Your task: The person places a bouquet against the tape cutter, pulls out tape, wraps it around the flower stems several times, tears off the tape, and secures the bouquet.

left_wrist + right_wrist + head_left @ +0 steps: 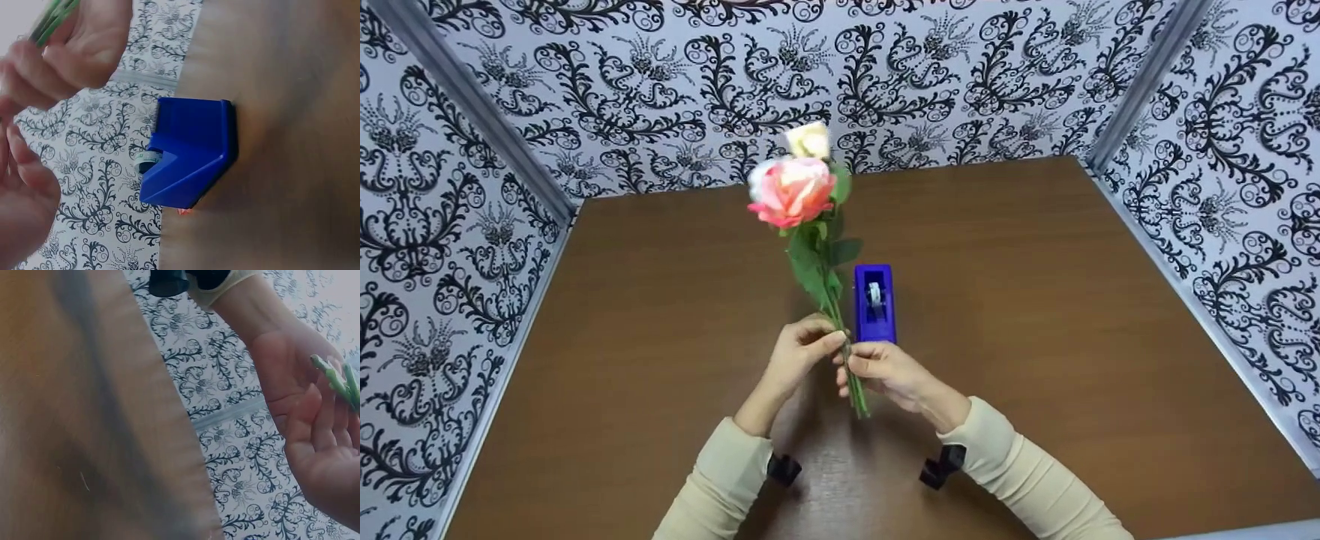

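A small bunch of roses is held above the table, with a pink rose point(793, 193) in front and a cream rose point(808, 140) behind it. Part of a whitish bloom shows at the pink one's left. The left hand point(804, 351) pinches the green stems point(856, 390) with thumb and fingers. Just below it, the right hand point(891, 373) grips the same stems between thumb and fingers. Cut stem ends point(337, 382) stick out past the hands in the right wrist view. Beyond the right hand stands a blue tape dispenser point(876, 330), which neither hand visibly holds.
A roll of tape point(147, 161) sits in the dispenser. The brown wooden table point(1035, 300) is bounded at the back and both sides by panels point(900, 82) with a black scroll pattern. A black wrist camera point(784, 470) is strapped to each sleeve.
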`<state>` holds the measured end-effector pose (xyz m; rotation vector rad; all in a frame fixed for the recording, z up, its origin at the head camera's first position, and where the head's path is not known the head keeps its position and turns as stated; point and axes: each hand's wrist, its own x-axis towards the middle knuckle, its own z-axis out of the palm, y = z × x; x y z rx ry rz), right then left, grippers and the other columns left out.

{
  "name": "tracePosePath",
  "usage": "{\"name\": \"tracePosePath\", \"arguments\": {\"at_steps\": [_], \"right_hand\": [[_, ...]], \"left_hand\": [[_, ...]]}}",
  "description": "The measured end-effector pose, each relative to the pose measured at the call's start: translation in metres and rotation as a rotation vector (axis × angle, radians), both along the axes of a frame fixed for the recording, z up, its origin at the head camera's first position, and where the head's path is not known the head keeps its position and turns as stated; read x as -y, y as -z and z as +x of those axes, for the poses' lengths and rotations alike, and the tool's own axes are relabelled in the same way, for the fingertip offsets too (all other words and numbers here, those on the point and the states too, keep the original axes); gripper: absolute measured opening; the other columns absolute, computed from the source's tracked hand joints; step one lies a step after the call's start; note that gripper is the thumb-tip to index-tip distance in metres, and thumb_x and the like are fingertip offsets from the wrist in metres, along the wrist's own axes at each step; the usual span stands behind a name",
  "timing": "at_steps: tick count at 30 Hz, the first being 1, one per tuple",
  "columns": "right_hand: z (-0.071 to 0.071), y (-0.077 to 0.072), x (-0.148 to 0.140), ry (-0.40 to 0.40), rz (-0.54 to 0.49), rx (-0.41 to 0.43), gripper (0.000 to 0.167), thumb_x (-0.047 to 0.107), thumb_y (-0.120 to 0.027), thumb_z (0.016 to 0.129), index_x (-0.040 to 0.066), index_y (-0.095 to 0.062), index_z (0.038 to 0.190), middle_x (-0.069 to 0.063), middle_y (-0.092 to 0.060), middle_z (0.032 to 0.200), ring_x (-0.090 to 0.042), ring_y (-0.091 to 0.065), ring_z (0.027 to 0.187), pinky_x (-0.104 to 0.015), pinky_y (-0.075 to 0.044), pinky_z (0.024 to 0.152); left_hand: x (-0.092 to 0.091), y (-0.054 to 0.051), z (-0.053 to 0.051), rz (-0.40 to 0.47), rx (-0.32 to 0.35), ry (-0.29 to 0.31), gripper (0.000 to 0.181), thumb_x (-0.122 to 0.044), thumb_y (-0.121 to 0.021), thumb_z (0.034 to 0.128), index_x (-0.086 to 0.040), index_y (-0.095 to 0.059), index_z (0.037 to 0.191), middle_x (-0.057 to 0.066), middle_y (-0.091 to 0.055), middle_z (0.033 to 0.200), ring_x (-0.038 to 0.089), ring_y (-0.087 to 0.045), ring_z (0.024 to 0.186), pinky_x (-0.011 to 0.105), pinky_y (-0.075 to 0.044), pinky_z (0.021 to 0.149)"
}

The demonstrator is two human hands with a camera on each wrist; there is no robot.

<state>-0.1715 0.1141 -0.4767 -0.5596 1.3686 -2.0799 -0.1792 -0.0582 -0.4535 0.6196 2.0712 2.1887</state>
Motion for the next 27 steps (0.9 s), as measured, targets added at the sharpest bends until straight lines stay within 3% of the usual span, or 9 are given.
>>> {"name": "tracePosePath", "arguments": {"at_steps": [5, 9, 12, 14, 16, 18, 21, 24, 27], "right_hand": [[0.001, -0.002, 0.006, 0.197, 0.123, -0.113, 0.009, 0.012, -0.064, 0.085, 0.006, -0.064, 0.092, 0.003, -0.064, 0.075, -0.012, -0.063, 0.069, -0.03, -0.052, 0.069], [0.001, -0.006, 0.007, 0.309, 0.31, -0.247, 0.016, 0.002, -0.062, 0.083, -0.012, -0.057, 0.089, 0.006, -0.062, 0.07, -0.007, -0.059, 0.061, -0.022, -0.049, 0.061], [0.006, -0.017, 0.007, 0.36, 0.467, -0.375, 0.017, 0.002, -0.062, 0.084, -0.015, -0.058, 0.085, -0.003, -0.061, 0.067, -0.003, -0.052, 0.059, -0.018, -0.043, 0.057], [0.01, -0.026, 0.007, 0.364, 0.544, -0.444, 0.017, 0.004, -0.06, 0.086, -0.012, -0.06, 0.079, -0.016, -0.061, 0.066, -0.001, -0.049, 0.058, -0.017, -0.04, 0.056], [0.014, -0.034, 0.008, 0.355, 0.596, -0.499, 0.019, 0.005, -0.059, 0.087, -0.01, -0.061, 0.075, -0.024, -0.061, 0.069, -0.001, -0.047, 0.059, -0.017, -0.039, 0.056], [0.016, -0.037, 0.009, 0.343, 0.618, -0.538, 0.021, 0.006, -0.059, 0.087, -0.009, -0.06, 0.071, -0.025, -0.061, 0.069, 0.0, -0.047, 0.059, -0.017, -0.039, 0.056], [0.011, -0.026, 0.009, 0.331, 0.66, -0.59, 0.021, 0.008, -0.058, 0.088, -0.005, -0.059, 0.072, -0.016, -0.059, 0.067, -0.003, -0.045, 0.059, -0.019, -0.038, 0.056], [0.004, -0.013, 0.002, 0.285, 0.665, -0.587, 0.019, 0.013, -0.056, 0.09, -0.004, -0.062, 0.094, -0.014, -0.063, 0.082, -0.012, -0.054, 0.063, -0.023, -0.045, 0.06], [-0.004, -0.009, -0.01, 0.26, 0.669, -0.554, 0.032, 0.018, -0.053, 0.093, -0.001, -0.055, 0.119, -0.019, -0.064, 0.097, -0.029, -0.062, 0.07, -0.035, -0.051, 0.068]], "left_hand": [[-0.005, -0.001, 0.002, -0.104, 0.011, -0.148, 0.013, -0.004, -0.067, 0.0803, 0.008, -0.064, 0.084, -0.002, -0.058, 0.072, 0.006, -0.054, 0.064, 0.021, -0.044, 0.061], [-0.006, -0.005, 0.002, -0.189, -0.031, -0.214, 0.012, -0.005, -0.068, 0.08, 0.006, -0.065, 0.075, -0.002, -0.054, 0.067, 0.005, -0.048, 0.063, 0.019, -0.04, 0.061], [-0.006, -0.016, 0.007, -0.224, -0.047, -0.233, 0.018, -0.003, -0.066, 0.0805, 0.007, -0.06, 0.067, -0.003, -0.046, 0.063, 0.005, -0.041, 0.06, 0.018, -0.034, 0.058], [-0.006, -0.024, 0.01, -0.235, -0.031, -0.234, 0.022, -0.003, -0.064, 0.0812, 0.008, -0.056, 0.065, -0.002, -0.042, 0.061, 0.005, -0.037, 0.058, 0.019, -0.03, 0.056], [-0.006, -0.03, 0.014, -0.234, -0.007, -0.226, 0.021, -0.003, -0.063, 0.0822, 0.01, -0.056, 0.067, 0.003, -0.05, 0.061, 0.005, -0.039, 0.058, 0.018, -0.031, 0.056], [-0.006, -0.029, 0.013, -0.237, 0.018, -0.213, 0.018, -0.003, -0.063, 0.0829, 0.011, -0.061, 0.072, 0.011, -0.062, 0.068, 0.006, -0.048, 0.061, 0.017, -0.037, 0.058], [-0.005, -0.02, 0.009, -0.254, 0.006, -0.204, 0.013, -0.003, -0.062, 0.0834, 0.01, -0.066, 0.08, 0.02, -0.068, 0.085, 0.014, -0.06, 0.068, 0.02, -0.046, 0.062], [-0.003, -0.012, 0.003, -0.3, -0.034, -0.213, 0.011, -0.002, -0.062, 0.0835, 0.007, -0.066, 0.078, 0.017, -0.066, 0.075, 0.016, -0.059, 0.064, 0.021, -0.047, 0.059], [0.004, -0.013, -0.003, -0.362, -0.073, -0.247, 0.011, -0.003, -0.063, 0.0833, 0.005, -0.062, 0.075, 0.01, -0.059, 0.065, 0.01, -0.051, 0.059, 0.02, -0.043, 0.055]]}}
